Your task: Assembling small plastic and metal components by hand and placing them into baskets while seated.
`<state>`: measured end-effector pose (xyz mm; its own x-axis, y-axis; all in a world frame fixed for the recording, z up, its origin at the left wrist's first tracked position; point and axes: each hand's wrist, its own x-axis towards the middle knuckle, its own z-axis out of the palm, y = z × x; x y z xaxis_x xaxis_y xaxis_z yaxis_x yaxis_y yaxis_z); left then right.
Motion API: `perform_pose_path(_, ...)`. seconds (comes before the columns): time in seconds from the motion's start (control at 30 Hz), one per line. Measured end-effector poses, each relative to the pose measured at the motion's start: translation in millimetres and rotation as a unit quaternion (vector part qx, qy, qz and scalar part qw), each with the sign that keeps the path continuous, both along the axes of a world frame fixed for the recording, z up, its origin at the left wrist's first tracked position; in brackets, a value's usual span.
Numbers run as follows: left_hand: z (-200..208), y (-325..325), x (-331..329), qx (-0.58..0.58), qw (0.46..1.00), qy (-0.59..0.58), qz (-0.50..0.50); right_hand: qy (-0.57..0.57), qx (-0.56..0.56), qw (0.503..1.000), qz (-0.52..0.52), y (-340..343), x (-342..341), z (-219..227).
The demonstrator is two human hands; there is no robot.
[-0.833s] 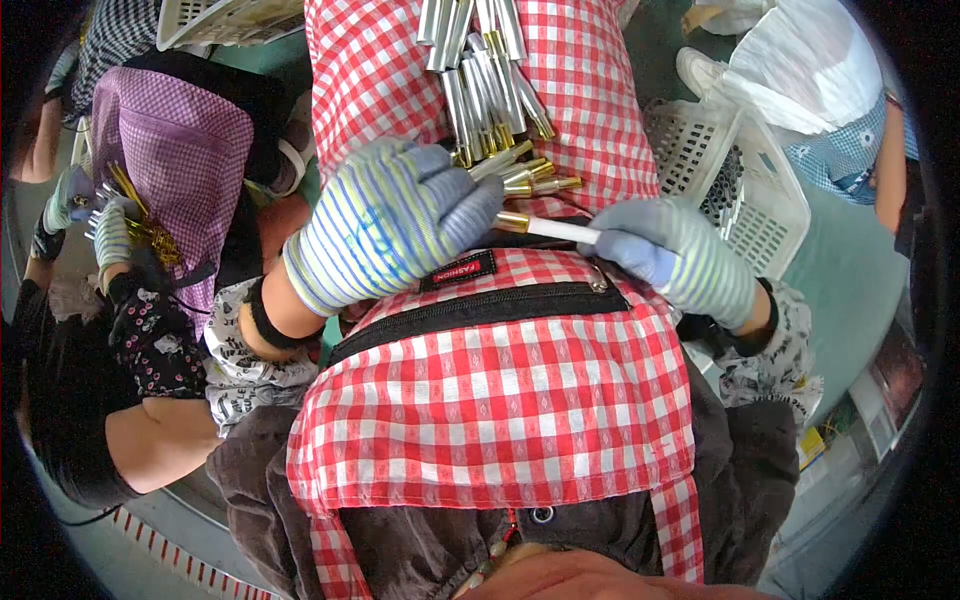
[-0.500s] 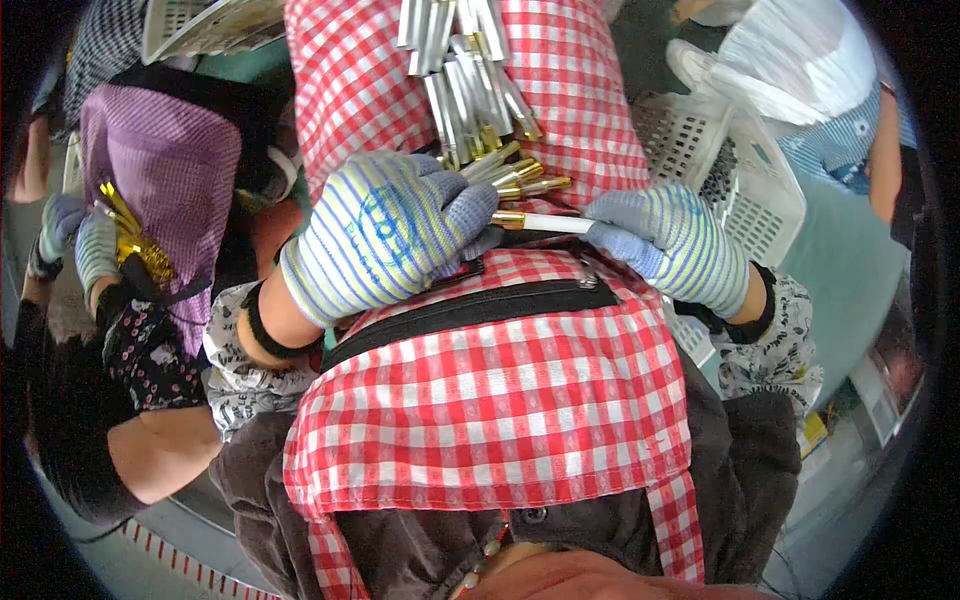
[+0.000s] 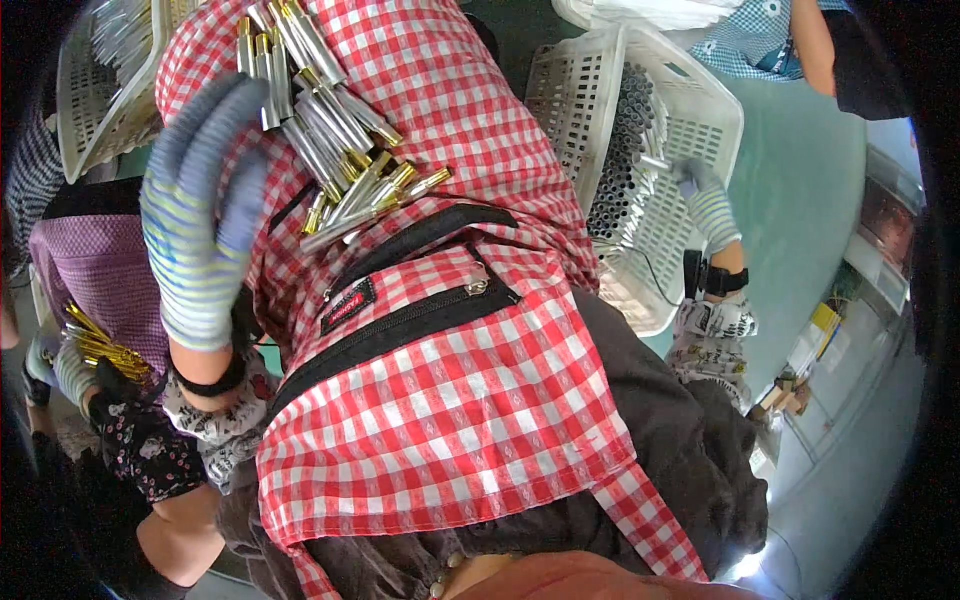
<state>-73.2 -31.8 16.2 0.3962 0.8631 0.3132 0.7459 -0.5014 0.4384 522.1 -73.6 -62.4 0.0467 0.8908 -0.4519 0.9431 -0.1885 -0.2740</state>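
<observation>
My left hand (image 3: 200, 215), in a striped knit glove, is raised at the left of my lap. Its fingers are stretched apart and somewhat blurred, with nothing in them. Beside it, on my red-and-white checked apron (image 3: 430, 400), lies a loose pile of silver tubes with gold ends (image 3: 335, 125). My right hand (image 3: 708, 205), gloved alike, reaches over the white plastic basket (image 3: 728, 120) at the right. Its fingers are closed on one end of a silver tube (image 3: 653, 162). Under that tube, many tubes (image 3: 620, 165) are stacked in the basket with their round ends showing.
Another white crate (image 3: 85, 130) with clear, shiny sticks stands at the far left. Near it a co-worker's gloved hands (image 3: 65, 370) hold gold strips (image 3: 105, 345) over a purple cloth (image 3: 95, 260). Another person's arm (image 3: 812, 45) shows at the upper right.
My hands have parted. The left has moved to the left and opened; the right has gone out to the basket with a tube. The view has turned to the right.
</observation>
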Motion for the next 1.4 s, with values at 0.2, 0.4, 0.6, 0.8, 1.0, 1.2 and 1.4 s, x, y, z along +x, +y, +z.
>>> perform_pose_path(0.2, -42, 53, -9, 0.016, 0.999, -0.022, 0.044, -0.220, -0.316, 0.923, 0.010, -81, 49, -51)
perform_pose_path(0.4, -78, 65, -7, -0.075, 0.994, 0.079, -0.009, -0.193, -0.403, 0.889, 0.098, -137, 87, -99)
perform_pose_path(0.6, -66, 69, -10, -0.001, 0.990, 0.135, -0.048, -0.213, -0.308, 0.922, 0.101, -83, 68, -166)
perform_pose_path(0.8, -51, 24, 1, -0.019, 0.991, 0.110, -0.074, -0.226, -0.186, 0.940, 0.172, 33, -75, -39)
perform_pose_path(1.0, -35, 9, 0, -0.026, 0.986, -0.069, -0.150, -0.043, 0.105, 0.949, 0.294, 111, -172, 42)
perform_pose_path(1.2, -21, 0, 10, -0.012, 0.967, -0.223, -0.119, -0.026, 0.203, 0.861, 0.465, 172, -243, 107)
perform_pose_path(1.4, 2, -8, 25, 0.026, 0.983, -0.030, -0.181, -0.095, 0.135, 0.875, 0.455, 265, -260, 149)
